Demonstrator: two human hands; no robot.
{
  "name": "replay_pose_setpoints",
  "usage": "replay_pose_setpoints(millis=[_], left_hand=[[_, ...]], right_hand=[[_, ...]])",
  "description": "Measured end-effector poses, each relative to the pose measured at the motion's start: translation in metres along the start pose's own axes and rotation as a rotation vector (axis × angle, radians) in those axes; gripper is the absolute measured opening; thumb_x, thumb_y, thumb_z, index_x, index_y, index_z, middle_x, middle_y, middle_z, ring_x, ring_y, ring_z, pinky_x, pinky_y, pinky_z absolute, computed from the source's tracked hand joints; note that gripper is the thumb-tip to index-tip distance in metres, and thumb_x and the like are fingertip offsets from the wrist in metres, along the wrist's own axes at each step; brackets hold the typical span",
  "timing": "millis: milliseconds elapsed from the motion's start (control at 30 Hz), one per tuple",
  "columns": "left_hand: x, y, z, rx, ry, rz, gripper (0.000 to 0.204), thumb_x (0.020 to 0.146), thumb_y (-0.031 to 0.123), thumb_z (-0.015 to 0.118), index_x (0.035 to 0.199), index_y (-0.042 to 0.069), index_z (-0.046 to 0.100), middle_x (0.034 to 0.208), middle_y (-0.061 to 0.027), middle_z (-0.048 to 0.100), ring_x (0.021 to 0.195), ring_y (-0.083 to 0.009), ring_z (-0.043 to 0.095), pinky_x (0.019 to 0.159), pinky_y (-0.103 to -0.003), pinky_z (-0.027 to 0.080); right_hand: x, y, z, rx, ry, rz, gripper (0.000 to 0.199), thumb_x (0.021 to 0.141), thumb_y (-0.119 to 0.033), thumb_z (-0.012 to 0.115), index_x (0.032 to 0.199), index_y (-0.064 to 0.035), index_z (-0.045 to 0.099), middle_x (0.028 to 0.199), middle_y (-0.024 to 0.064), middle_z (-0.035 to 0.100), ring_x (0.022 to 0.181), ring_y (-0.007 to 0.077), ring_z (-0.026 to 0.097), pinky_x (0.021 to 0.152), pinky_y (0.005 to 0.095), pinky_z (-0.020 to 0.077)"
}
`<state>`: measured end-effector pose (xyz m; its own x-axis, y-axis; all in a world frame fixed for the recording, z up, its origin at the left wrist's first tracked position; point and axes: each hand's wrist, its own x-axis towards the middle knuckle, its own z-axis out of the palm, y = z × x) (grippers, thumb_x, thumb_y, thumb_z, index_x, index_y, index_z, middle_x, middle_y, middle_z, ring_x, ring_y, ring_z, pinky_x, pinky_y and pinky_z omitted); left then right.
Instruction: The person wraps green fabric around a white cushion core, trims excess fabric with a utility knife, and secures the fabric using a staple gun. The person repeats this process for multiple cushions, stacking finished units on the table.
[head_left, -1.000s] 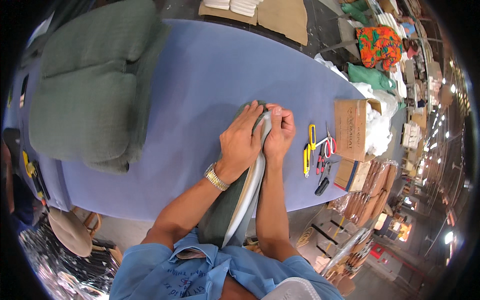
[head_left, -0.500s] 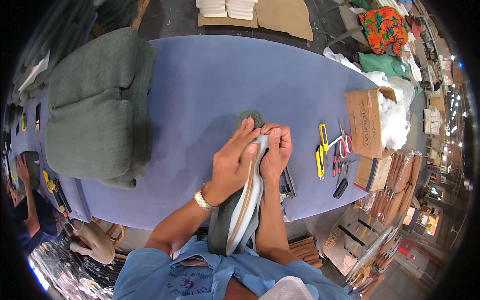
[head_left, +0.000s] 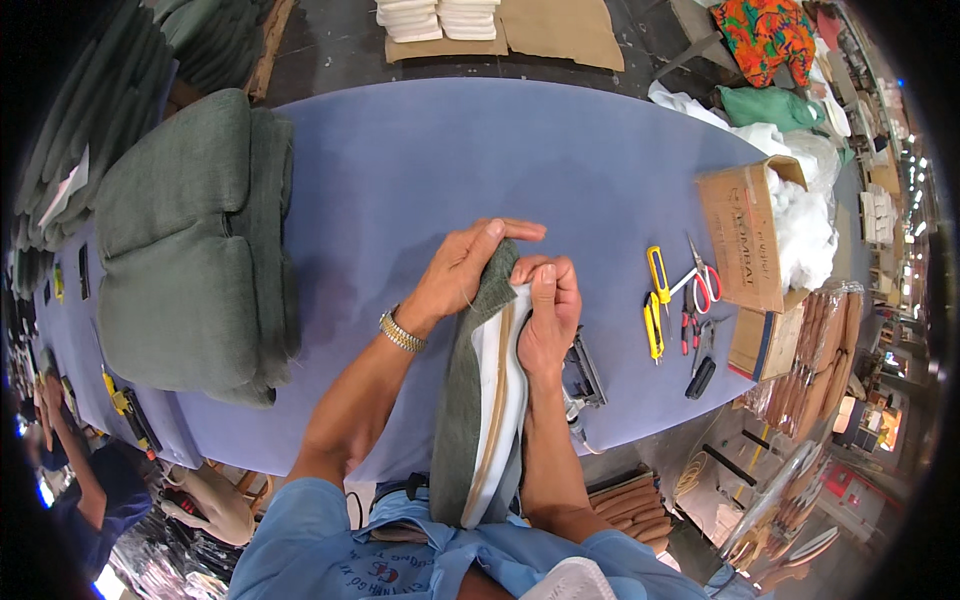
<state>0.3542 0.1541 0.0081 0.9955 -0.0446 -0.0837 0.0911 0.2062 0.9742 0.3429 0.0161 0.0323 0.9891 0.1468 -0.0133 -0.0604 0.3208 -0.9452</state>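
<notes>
A long, narrow pad in a dark green fabric cover (head_left: 458,400) leans from the table edge toward my body. Through the cover's lengthwise opening show white padding (head_left: 487,370) and a tan strip (head_left: 497,390). At its far end, my left hand (head_left: 468,262) rests along the cover's left side, fingers straight and reaching past the tip. Opposite it, my right hand (head_left: 550,315) is closed, pinching the cover's edge between thumb and curled fingers. A black-and-silver tool (head_left: 585,370), partly hidden, lies right of my right forearm.
Folded green cushion covers (head_left: 180,260) are stacked at the left of the blue table (head_left: 400,130). To the right lie yellow cutters (head_left: 655,305), scissors (head_left: 705,285) and pliers (head_left: 690,325), beside a carton (head_left: 740,235) of white stuffing (head_left: 805,235). Another person's arm (head_left: 80,450) shows far left.
My left hand has let go near the opening and moved up and left around the far end. Green fabric now covers more of that end. My right hand keeps its pinch.
</notes>
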Motion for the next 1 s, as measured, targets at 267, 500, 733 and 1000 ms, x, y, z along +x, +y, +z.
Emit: replay_pose_setpoints(millis=[267,500,733,1000], left_hand=[[-0.012,0.008,0.001,0.137,0.019,0.079,0.052,0.114,0.033,0.032,0.116,0.000,0.073,0.116,-0.0126,0.071,0.107,-0.0226,0.066,0.097,-0.037,0.052],[-0.020,0.009,0.012,0.178,0.054,0.205,0.045,0.113,0.030,0.038,0.121,0.002,0.072,0.115,-0.0108,0.070,0.111,-0.0219,0.061,0.098,-0.038,0.048],[-0.019,0.003,0.018,0.189,0.072,0.204,0.040,0.110,0.031,0.048,0.129,0.004,0.070,0.115,-0.0100,0.069,0.111,-0.0221,0.060,0.098,-0.037,0.046],[-0.021,0.006,0.030,0.215,0.130,0.230,0.038,0.103,0.021,0.058,0.136,0.004,0.064,0.121,-0.0132,0.065,0.115,-0.0243,0.059,0.102,-0.039,0.045]], right_hand=[[-0.010,-0.002,-0.001,0.090,-0.039,-0.024,0.031,0.109,-0.030,0.056,0.089,-0.0095,0.046,0.086,0.0038,0.059,0.081,0.0096,0.048,0.078,0.0267,0.0416],[-0.019,-0.012,-0.007,0.045,-0.017,-0.017,0.031,0.109,-0.030,0.056,0.088,-0.0096,0.045,0.086,0.0052,0.059,0.082,0.0109,0.050,0.080,0.0274,0.0425],[-0.021,-0.015,-0.012,0.027,0.018,-0.014,0.031,0.109,-0.029,0.056,0.088,-0.0089,0.045,0.087,0.0070,0.061,0.083,0.0116,0.050,0.081,0.0278,0.0427],[-0.024,-0.015,-0.012,-0.123,0.079,-0.071,0.033,0.108,-0.028,0.059,0.087,-0.0069,0.045,0.089,0.0076,0.063,0.080,0.0104,0.049,0.077,0.0272,0.0421]])
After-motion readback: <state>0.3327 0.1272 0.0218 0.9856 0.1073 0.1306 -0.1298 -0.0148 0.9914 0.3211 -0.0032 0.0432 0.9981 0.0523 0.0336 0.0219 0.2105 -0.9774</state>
